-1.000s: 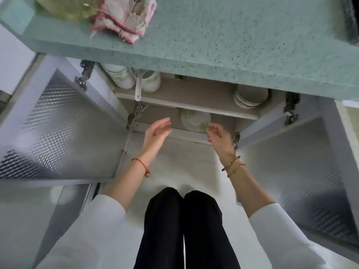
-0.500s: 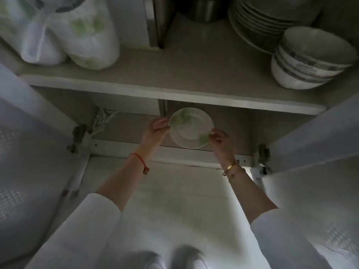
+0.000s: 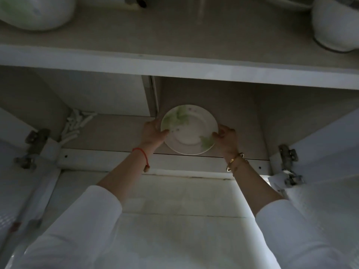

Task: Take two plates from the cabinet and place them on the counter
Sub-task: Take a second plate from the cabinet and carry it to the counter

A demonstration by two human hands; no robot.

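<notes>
A white plate with green leaf prints [image 3: 189, 131] sits on the bottom shelf of the open cabinet [image 3: 116, 133], near the middle. My left hand [image 3: 152, 133] grips its left rim, thumb over the edge. My right hand [image 3: 226, 139] grips its right rim. Whether more plates lie under it is hidden. The counter is out of view.
An upper shelf [image 3: 174, 66] overhangs the plate closely. On it stand a white bowl stack [image 3: 336, 24] at right and a white wrapped bundle [image 3: 35, 12] at left. Open doors with hinges [image 3: 289, 164] flank both sides. White sticks [image 3: 74, 125] lie at the left rear.
The view has dropped and closed in on the cabinet. Both hands went from hovering in front of the shelf to gripping the plate's rims.
</notes>
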